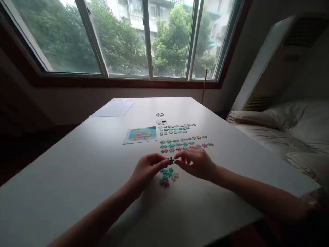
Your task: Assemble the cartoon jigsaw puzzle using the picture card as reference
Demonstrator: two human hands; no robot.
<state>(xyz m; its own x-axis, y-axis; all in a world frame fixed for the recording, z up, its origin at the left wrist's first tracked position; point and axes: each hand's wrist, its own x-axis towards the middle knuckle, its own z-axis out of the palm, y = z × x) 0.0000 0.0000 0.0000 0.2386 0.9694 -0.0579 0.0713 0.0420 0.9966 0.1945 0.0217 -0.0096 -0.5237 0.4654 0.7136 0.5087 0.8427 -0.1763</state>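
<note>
Over the white table (77,171), my left hand (147,168) and my right hand (197,162) meet at a small dark puzzle piece (171,160), each pinching it by the fingertips. Just below them lies a small cluster of joined teal and pink pieces (166,175) with one pale piece beside it. Beyond my hands, loose puzzle pieces (185,143) lie in rows, and a further row of pieces (176,129) sits behind those.
A colourful reference picture (141,134) lies left of the rows. Two small round objects (160,118) sit further back, and a sheet of paper (113,108) lies at the far left. A bed with pillows (282,127) stands to the right. Windows fill the far wall.
</note>
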